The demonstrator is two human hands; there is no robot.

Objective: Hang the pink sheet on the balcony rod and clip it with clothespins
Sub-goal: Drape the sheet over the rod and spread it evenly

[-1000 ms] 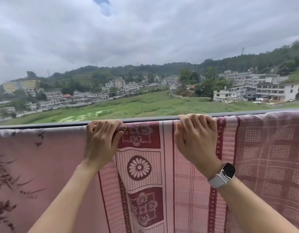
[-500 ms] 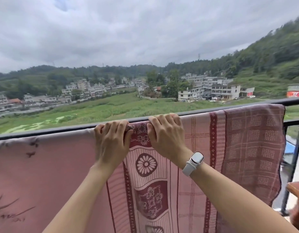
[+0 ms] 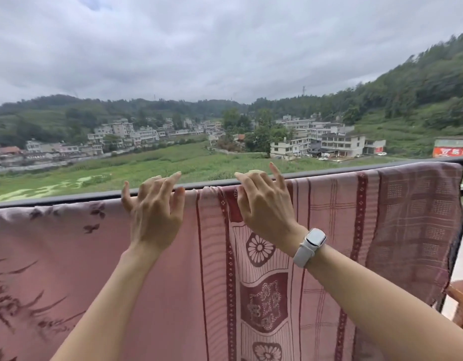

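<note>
The pink sheet, patterned with dark red stripes and flowers, hangs over the dark balcony rod. Its top edge bunches in small folds between my hands. My left hand is lifted just off the rod with fingers spread and loosely bent, holding nothing. My right hand, with a white watch on the wrist, hovers at the sheet's top edge, fingers lifted and apart. No clothespins are in view.
A plainer pink cloth with dark leaf prints hangs on the rod at the left, next to the sheet. A brown wooden object stands at the lower right by the railing post. Beyond the rod are fields and buildings.
Both hands have let go of the sheet's top edge and lifted with fingers spread. They moved apart, and the view shifted slightly left.
</note>
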